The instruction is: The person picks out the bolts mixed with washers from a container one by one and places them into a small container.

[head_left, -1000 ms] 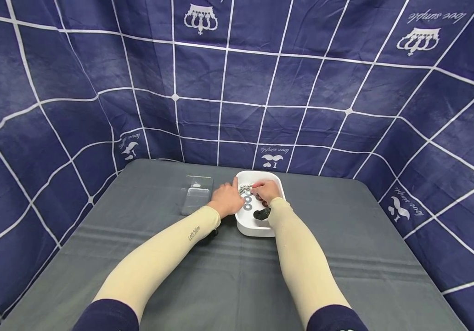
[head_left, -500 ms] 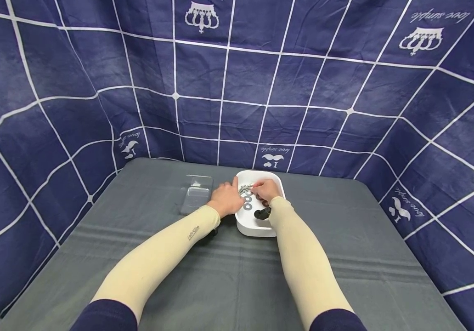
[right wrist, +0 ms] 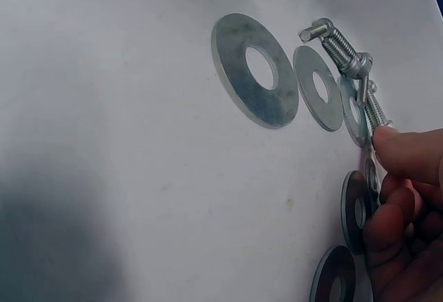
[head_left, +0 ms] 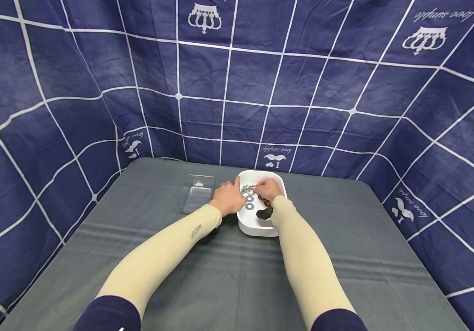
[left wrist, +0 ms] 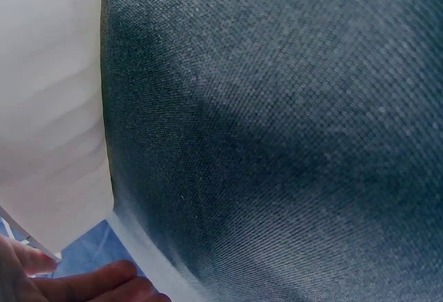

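A white plastic tray (head_left: 257,231) stands between both hands. My left hand (head_left: 227,197) grips its left wall, with fingers on either side of the rim in the left wrist view. Over the tray, my right hand (head_left: 269,189) pinches a small metal bolt (right wrist: 378,111) between thumb and fingers; the fingers hide part of it. Beside it lies a small heap of silvery bolts (right wrist: 339,46). Several flat metal washers (right wrist: 256,70) form a row below the heap, and darker-looking washers (right wrist: 356,208) lie under the right hand.
Left of the tray sits a clear plastic compartment box (head_left: 199,195) on the grey cloth-covered table (head_left: 237,280). A black wrist camera (head_left: 264,213) hangs under the right wrist, over the tray. Blue patterned curtains (head_left: 286,124) enclose the table's back and sides.
The head view has shifted very slightly. Both hands keep almost the same places, while the right fingertips have moved slightly at the bolt heap.
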Motion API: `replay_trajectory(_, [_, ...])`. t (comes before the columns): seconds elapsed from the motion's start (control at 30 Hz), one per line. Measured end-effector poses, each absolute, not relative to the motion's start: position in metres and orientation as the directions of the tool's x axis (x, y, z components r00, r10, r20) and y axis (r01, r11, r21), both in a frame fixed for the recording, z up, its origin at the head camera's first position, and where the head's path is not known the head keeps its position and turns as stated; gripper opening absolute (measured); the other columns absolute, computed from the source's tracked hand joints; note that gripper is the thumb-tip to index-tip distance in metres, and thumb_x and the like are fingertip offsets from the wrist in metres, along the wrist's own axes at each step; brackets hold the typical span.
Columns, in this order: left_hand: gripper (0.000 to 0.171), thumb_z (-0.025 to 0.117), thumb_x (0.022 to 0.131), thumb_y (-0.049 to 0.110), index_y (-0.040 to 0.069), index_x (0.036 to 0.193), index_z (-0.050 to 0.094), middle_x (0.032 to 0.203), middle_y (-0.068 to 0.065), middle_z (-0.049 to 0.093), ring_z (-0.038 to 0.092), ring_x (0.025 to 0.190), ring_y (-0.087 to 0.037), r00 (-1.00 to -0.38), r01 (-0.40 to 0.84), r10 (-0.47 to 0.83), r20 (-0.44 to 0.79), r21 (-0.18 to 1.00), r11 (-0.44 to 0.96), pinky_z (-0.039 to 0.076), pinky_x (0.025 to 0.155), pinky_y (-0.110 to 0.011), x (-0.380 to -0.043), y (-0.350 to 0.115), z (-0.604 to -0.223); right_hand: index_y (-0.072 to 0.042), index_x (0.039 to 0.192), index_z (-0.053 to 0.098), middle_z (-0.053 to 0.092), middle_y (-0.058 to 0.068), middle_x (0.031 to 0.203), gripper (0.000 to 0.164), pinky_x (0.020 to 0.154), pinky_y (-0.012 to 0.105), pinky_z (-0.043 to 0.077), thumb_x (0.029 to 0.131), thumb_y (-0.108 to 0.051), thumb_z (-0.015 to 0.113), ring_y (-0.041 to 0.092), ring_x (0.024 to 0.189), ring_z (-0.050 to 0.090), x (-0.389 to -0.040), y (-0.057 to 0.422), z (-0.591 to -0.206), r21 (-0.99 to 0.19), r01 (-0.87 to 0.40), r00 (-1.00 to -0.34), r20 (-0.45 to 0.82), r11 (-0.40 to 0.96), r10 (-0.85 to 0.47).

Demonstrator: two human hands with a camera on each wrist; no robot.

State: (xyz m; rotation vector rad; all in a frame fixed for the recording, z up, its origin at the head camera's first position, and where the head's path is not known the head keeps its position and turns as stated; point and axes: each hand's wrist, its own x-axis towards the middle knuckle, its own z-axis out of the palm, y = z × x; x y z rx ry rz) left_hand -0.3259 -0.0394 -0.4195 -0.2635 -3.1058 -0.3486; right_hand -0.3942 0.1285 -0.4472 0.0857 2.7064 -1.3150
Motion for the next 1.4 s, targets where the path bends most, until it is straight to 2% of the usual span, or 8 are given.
replay_trajectory(0.4, [0.081,0.053,0.093,0.043,0.005,0.158,0.024,0.132,-0.025,0.057,0.056,0.121,-0.038,-0.984,0.176,0.174,0.025,0.197,0.965,0.052,0.096,-0.047,-0.326,-0.037,-0.418,-0.006,0.088,0.069,0.052,0.002,0.058,0.007,0.038,0.027,0.035,0.087,-0.013,0.067,0.011,0.048,0.048,-0.398,0.134,-0.447,-0.802,0.117,-0.987,-0.158,0.586,-0.019])
replay_trajectory(0.63, [0.082,0.053,0.095,0.045,0.005,0.160,0.021,0.138,-0.025,0.054,0.053,0.127,-0.038,-0.984,0.175,0.175,0.016,0.183,0.967,0.051,0.099,-0.047,-0.327,-0.034,-0.415,-0.006,0.089,0.070,0.053,0.002,0.059,0.009,0.038,0.027,0.035,0.087,-0.015,0.069,0.012,0.048,0.048,-0.397,0.135,-0.443,-0.788,0.094,-0.992,-0.127,0.609,-0.011])
replay_trajectory(0.83, [0.082,0.054,0.094,0.044,0.005,0.159,0.023,0.135,-0.024,0.056,0.054,0.125,-0.038,-0.984,0.178,0.179,0.013,0.180,0.967,0.051,0.098,-0.047,-0.327,-0.034,-0.414,-0.007,0.094,0.071,0.054,0.001,0.059,0.012,0.038,0.027,0.037,0.090,-0.017,0.068,0.012,0.047,0.049,-0.395,0.134,-0.440,-0.784,0.104,-0.991,-0.135,0.611,-0.004])
replay_trajectory(1.03, [0.079,0.054,0.093,0.043,0.003,0.156,0.026,0.128,-0.024,0.058,0.056,0.121,-0.037,-0.982,0.187,0.185,0.028,0.172,0.967,0.052,0.096,-0.046,-0.327,-0.036,-0.414,-0.003,0.094,0.073,0.061,0.003,0.075,0.015,0.047,0.024,0.043,0.088,-0.016,0.068,0.012,0.055,0.054,-0.394,0.134,-0.432,-0.765,0.012,-0.999,-0.036,0.644,-0.025])
replay_trajectory(1.27, [0.081,0.055,0.093,0.046,0.002,0.156,0.028,0.130,-0.023,0.059,0.057,0.121,-0.036,-0.981,0.194,0.192,0.025,0.138,0.971,0.052,0.096,-0.046,-0.328,-0.038,-0.412,-0.003,0.096,0.073,0.066,0.010,0.093,0.015,0.048,0.030,0.050,0.091,-0.015,0.067,0.016,0.066,0.060,-0.394,0.134,-0.426,-0.772,0.033,-0.998,-0.063,0.634,-0.024])
replay_trajectory(1.4, [0.082,0.055,0.093,0.047,0.002,0.156,0.029,0.132,-0.022,0.059,0.056,0.123,-0.035,-0.981,0.195,0.194,0.022,0.112,0.974,0.052,0.096,-0.047,-0.328,-0.038,-0.412,-0.003,0.096,0.075,0.071,0.013,0.098,0.016,0.065,0.028,0.051,0.091,-0.015,0.067,0.021,0.081,0.062,-0.389,0.134,-0.422,-0.743,-0.023,-0.999,-0.010,0.669,-0.046])
